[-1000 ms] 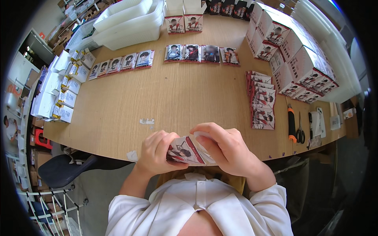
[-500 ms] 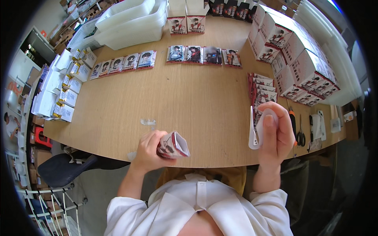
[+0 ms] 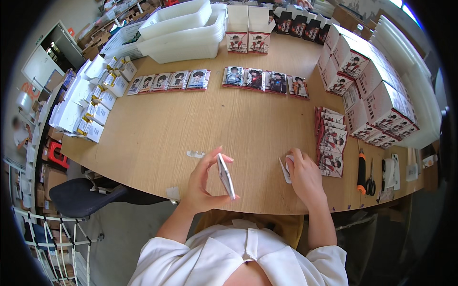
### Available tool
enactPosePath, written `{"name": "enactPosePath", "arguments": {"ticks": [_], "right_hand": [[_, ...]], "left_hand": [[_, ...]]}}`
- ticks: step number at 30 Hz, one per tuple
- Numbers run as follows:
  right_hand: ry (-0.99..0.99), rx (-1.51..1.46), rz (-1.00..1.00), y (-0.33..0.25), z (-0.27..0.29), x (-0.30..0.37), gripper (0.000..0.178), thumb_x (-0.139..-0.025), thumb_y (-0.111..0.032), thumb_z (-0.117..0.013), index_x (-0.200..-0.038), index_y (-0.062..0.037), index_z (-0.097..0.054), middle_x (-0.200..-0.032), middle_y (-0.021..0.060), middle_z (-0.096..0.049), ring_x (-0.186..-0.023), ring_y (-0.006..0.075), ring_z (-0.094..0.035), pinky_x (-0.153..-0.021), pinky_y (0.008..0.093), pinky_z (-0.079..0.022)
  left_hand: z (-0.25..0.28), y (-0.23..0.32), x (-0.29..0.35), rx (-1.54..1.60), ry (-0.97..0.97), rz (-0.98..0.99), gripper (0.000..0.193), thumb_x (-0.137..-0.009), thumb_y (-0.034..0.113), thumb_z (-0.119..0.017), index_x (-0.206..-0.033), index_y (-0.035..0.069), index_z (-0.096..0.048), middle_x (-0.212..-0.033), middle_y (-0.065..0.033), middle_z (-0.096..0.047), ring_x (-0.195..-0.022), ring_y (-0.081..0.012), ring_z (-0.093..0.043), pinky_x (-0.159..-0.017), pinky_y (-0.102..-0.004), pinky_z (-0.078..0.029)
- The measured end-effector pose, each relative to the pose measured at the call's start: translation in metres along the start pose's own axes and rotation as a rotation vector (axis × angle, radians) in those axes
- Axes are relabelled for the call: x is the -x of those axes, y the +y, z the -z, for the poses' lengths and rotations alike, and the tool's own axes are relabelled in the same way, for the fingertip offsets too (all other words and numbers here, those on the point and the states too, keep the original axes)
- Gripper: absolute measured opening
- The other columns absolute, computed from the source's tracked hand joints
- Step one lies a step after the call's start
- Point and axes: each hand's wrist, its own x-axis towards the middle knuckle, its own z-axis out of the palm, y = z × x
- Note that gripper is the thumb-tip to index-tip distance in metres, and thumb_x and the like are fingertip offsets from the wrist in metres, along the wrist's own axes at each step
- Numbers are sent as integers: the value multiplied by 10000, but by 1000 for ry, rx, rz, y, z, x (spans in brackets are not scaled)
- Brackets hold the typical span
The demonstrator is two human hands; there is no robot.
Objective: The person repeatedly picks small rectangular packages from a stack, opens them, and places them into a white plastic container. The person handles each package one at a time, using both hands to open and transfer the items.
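Note:
My left hand [image 3: 202,183] grips a thin foil packet [image 3: 225,177] between thumb and fingertips, over the front part of the table. The packet stands nearly edge-on, so its printed face is hidden. My right hand [image 3: 306,177] is closed on a small white flat tool [image 3: 287,171] low over the table; the fingers cover most of it, and its exact kind cannot be made out. Just beyond that hand lies a stack of red and white printed packets [image 3: 332,138], overlapping one another.
Rows of picture packets [image 3: 171,79] [image 3: 264,80] lie across the back. White boxes [image 3: 98,112] line the left side; stacked printed cartons [image 3: 381,102] stand at right. An orange-handled tool [image 3: 361,171] and scissors [image 3: 370,183] lie at the right edge. Plastic bins [image 3: 183,45] sit behind.
My right hand has lowered to the left with the white tool, away from the stack. My left hand has turned the packet from its open end to nearly edge-on. The view has shifted.

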Motion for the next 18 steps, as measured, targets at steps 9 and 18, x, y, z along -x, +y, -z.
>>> {"name": "enactPosePath", "arguments": {"ticks": [9, 18], "right_hand": [[207, -669, 461, -47, 33, 1, 330, -687, 63, -674, -973, -102, -688, -1033, 131, -532, -915, 275, -545, -688, 350, -468], [167, -566, 488, -69, 20, 2, 273, -634, -2, -748, -886, -104, -722, -966, 83, -527, -798, 233, -512, -656, 333, -456]], "left_hand": [[-4, -2, -2, -425, 63, -132, 801, -597, 67, -843, -1286, 66, -436, -1219, -154, -544, -1153, -295, -525, -987, -436, -389], [-9, 7, -2, -935, -15, -373, 599, -687, 216, -790, -1208, 159, -502, -1111, -68, -532, -1072, -269, -533, -967, -550, -359]]}}
